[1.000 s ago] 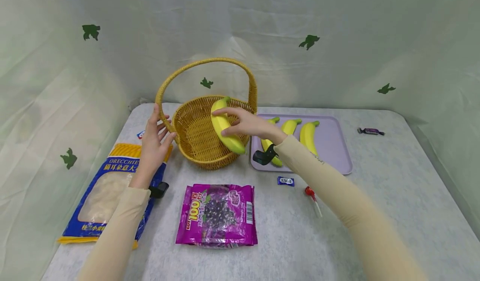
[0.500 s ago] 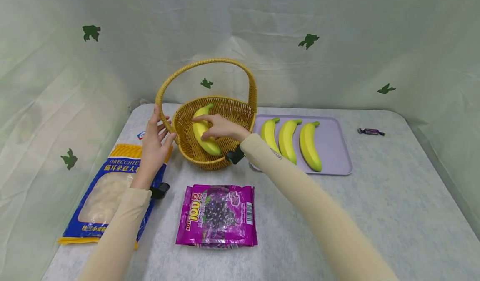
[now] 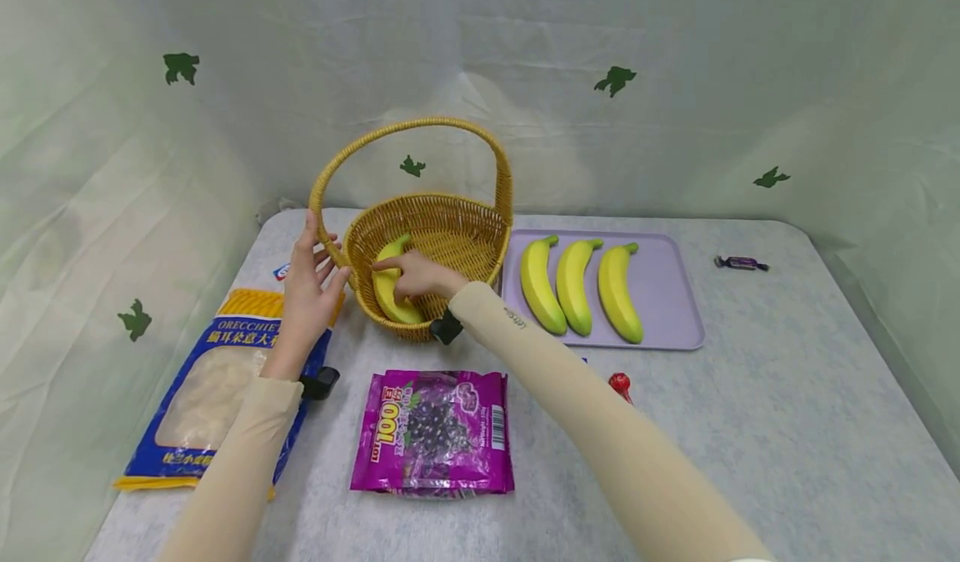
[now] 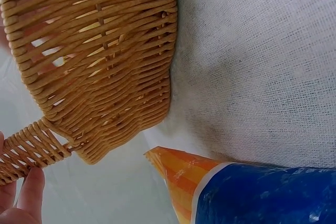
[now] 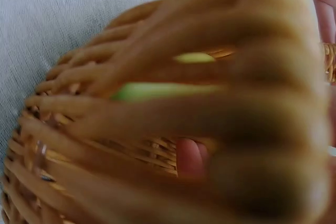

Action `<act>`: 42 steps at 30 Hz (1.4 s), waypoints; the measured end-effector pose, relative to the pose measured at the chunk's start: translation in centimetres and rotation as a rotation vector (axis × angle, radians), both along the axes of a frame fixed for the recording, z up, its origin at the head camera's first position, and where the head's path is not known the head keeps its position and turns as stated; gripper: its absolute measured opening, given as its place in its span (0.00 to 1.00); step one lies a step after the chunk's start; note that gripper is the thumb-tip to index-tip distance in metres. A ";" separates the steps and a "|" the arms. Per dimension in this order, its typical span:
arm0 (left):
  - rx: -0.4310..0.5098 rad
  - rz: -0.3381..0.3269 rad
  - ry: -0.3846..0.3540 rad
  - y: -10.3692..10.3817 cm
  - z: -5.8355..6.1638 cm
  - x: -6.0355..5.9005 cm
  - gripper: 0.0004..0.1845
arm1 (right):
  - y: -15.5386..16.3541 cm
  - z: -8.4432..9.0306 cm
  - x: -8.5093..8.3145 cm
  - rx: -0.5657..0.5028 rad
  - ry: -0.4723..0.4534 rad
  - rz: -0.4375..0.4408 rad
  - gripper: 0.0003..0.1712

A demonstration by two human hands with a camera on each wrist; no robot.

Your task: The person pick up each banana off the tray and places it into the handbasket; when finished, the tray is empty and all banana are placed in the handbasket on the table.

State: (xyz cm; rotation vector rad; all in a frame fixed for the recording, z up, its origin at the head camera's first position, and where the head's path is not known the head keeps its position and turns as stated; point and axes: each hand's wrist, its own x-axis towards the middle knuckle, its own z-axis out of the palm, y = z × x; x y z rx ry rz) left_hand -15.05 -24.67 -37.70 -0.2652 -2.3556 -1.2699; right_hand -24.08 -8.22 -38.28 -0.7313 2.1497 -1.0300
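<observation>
- The right hand [image 3: 417,273] is shown inside the wicker basket [image 3: 480,222], its fingers curled round the banana [image 3: 387,288], which is held in the grip low against the basket's left inner wall
- The long axis of the banana is seen running from its stem end, raised toward the far left rim, down to its blunt end near the front of the basket floor; the grip is taken at mid-length, from the right side and from above
- The banana is thus placed directly under and to the left of the gripping fingers, between them and the woven wall; whether it already rests on the basket floor cannot be told from the head view
- In the right wrist view the fingers [image 5: 220,103] are blurred, and only slivers of yellow-green are seen between them, with the weave behind
- The left hand [image 3: 311,283] is set outside the basket, at the left foot of the handle [image 3: 408,128], with fingers straight and relaxed against the wicker; nothing is gripped by it
- In the left wrist view a fingertip [image 4: 30,195] is seen just beside the handle's base, with a corner of the pasta bag [image 4: 252,192] below it on the surface [image 4: 262,66]
- Of the two hands the right is on the banana; the left is separated from it by the basket wall
- Three further bananas [image 3: 576,285] lie side by side on the lilac tray [image 3: 675,312], to the right of the basket, stems away from the person
</observation>
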 end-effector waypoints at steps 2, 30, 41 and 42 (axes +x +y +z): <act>-0.002 0.005 -0.002 -0.5 -0.6 -0.4 0.44 | 0.0 -0.1 0.0 -0.001 -0.023 -0.004 0.40; -0.020 -0.009 0.046 -0.7 -1.1 -0.7 0.44 | 10.6 1.5 -2.2 -0.475 -0.134 -0.050 0.28; -0.018 -0.011 0.039 -1.0 -1.7 -1.1 0.44 | 19.7 0.5 -3.0 -0.469 -0.148 -0.162 0.29; -0.016 -0.012 0.040 -1.0 -1.7 -1.1 0.44 | 20.5 0.2 -3.0 -0.467 -0.149 -0.184 0.29</act>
